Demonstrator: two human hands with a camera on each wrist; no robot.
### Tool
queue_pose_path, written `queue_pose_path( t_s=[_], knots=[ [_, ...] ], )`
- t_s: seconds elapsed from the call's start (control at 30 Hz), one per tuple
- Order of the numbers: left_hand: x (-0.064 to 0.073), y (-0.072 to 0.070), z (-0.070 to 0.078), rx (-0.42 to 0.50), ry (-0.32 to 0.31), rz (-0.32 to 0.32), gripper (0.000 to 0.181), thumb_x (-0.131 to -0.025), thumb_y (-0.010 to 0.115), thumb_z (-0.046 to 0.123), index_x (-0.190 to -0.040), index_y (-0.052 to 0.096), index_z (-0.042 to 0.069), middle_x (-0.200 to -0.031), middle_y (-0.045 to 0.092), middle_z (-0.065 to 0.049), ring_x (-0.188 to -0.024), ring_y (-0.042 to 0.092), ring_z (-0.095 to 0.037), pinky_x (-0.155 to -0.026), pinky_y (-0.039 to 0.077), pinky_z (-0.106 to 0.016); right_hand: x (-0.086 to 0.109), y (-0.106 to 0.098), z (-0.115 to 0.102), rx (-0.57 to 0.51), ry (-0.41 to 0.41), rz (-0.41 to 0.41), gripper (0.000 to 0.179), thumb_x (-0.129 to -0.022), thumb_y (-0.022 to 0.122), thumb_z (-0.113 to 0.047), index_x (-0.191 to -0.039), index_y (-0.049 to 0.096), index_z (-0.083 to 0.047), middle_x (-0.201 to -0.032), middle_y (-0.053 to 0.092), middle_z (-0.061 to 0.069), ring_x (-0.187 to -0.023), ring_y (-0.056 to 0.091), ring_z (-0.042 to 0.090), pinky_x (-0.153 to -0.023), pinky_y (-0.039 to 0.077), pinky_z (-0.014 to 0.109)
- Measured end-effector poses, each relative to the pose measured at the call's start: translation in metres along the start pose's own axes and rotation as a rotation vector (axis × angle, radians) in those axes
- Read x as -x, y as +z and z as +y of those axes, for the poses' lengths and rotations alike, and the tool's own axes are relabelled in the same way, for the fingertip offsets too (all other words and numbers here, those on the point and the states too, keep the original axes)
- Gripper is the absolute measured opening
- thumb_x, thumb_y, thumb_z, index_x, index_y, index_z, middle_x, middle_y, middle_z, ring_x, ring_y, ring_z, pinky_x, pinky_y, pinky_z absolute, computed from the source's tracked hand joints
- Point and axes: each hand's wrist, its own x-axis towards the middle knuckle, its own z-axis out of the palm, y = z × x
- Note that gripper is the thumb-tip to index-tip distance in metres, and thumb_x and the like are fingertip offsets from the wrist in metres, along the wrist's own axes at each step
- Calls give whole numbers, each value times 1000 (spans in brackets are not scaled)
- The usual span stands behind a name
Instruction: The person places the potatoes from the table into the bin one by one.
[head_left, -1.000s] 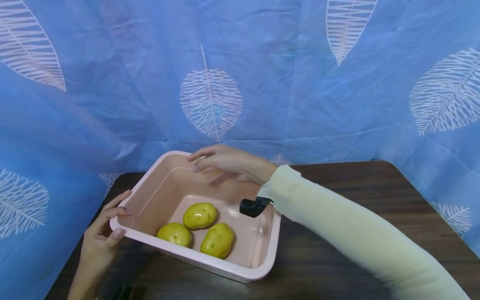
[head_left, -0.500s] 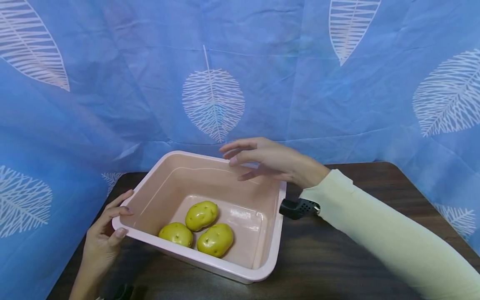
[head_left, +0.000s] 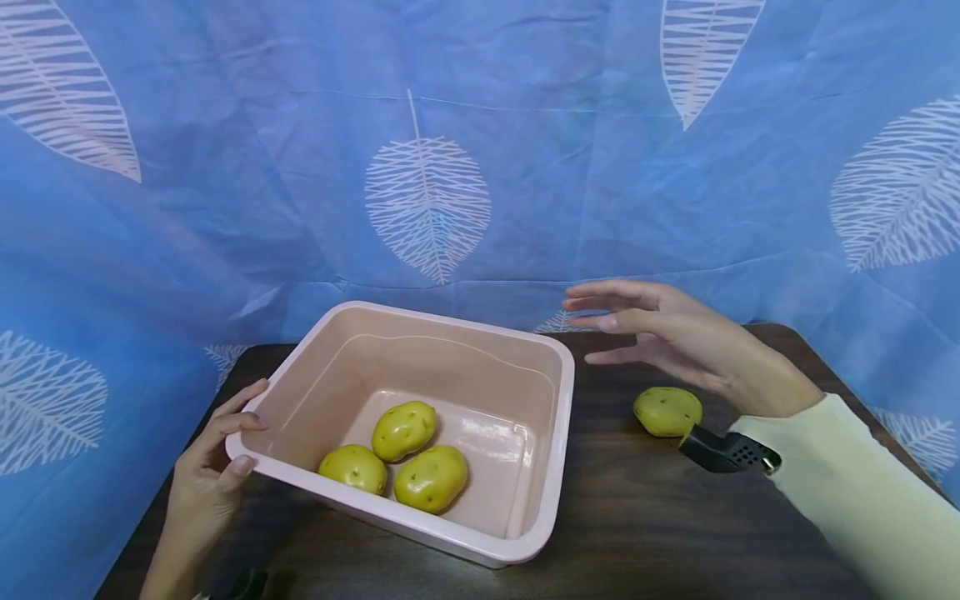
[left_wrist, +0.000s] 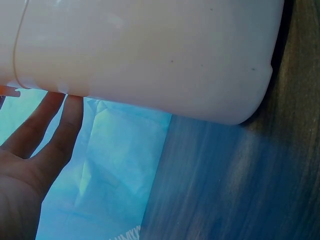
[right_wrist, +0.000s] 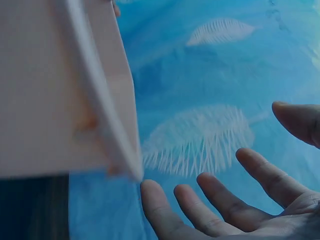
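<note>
A pink plastic basin stands on the table, and three yellow-green potatoes, among them a front potato, lie together on its floor. My left hand grips the basin's left rim, thumb on the near side and fingers over the edge; the left wrist view shows fingers against the basin's outer wall. Right of the basin, my right hand is in the air with fingers spread, holding nothing. Below it, a fourth potato lies on the table near the black wrist camera.
The dark wood table extends to the right and in front of the basin. A blue cloth with white leaf prints hangs behind and at both sides.
My right hand, holding nothing, has moved right from over the basin to beyond its right rim, bringing the potato on the table into view. The left hand stays on the rim.
</note>
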Motion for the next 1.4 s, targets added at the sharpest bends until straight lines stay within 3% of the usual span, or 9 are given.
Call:
queue_pose_path(
  t_s=[0.1,0.27,0.4,0.57,0.83,1.0,1.13,1.3,1.4],
  knots=[
    [-1,0,0,4,-16,9,25,-99,62,-8,-122,56,-13,-164,42,-10,-141,42,-23,-94,56,-18,13,-19,19,-15,-12,15,45,-108,54,-9,-153,49,-14,-158,50,2,-139,57,15,-102,58,44],
    [-1,0,0,32,23,0,24,-98,63,-8,-122,59,-11,-163,44,-9,-140,43,-22,-92,56,-17,33,-43,54,-84,-12,49,48,-110,49,-5,-157,42,-11,-158,52,-1,-138,57,9,-101,58,42],
    [0,1,-2,28,45,3,25,-97,65,-8,-121,62,-9,-162,45,-7,-139,43,-22,-93,55,-15,47,-52,75,-42,-16,87,49,-110,48,-5,-158,41,-12,-157,51,-7,-136,57,3,-100,59,37],
    [1,1,-5,30,46,14,25,-97,66,-7,-121,62,-8,-162,45,-7,-139,43,-24,-93,54,-16,59,-60,93,60,-47,129,50,-109,50,-4,-158,41,-11,-156,50,-11,-135,56,-2,-99,58,30],
    [-3,-4,-2,58,61,-66,24,-100,58,-9,-123,56,-13,-165,41,-9,-141,42,-21,-98,53,-17,74,-73,115,375,-4,241,54,-107,59,-14,-158,43,-17,-153,51,-18,-129,51,-15,-90,55,20],
    [-2,-3,-1,40,51,-45,24,-100,61,-8,-122,57,-13,-164,42,-10,-142,41,-21,-99,53,-17,79,-80,126,505,32,288,55,-106,64,-21,-157,46,-21,-160,45,-13,-128,39,-21,-93,52,29],
    [1,-3,1,-9,20,-1,23,-98,63,-8,-121,59,-12,-163,44,-10,-142,41,-21,-97,53,-14,80,-84,138,562,-43,293,53,-104,66,-14,-155,51,-18,-158,46,-19,-132,37,-20,-94,50,25],
    [-1,-1,3,-55,-67,35,23,-98,62,-8,-120,58,-13,-164,42,-11,-142,40,-23,-96,52,-13,82,-89,157,508,-172,271,52,-98,67,2,-149,55,-5,-155,49,-22,-137,41,-18,-94,51,12],
    [-3,0,0,-28,-42,15,23,-98,62,-8,-121,57,-13,-164,41,-13,-142,40,-23,-96,52,-14,83,-92,168,502,-181,254,50,-97,68,3,-145,57,-2,-155,49,-22,-139,40,-17,-96,51,12]
  ],
)
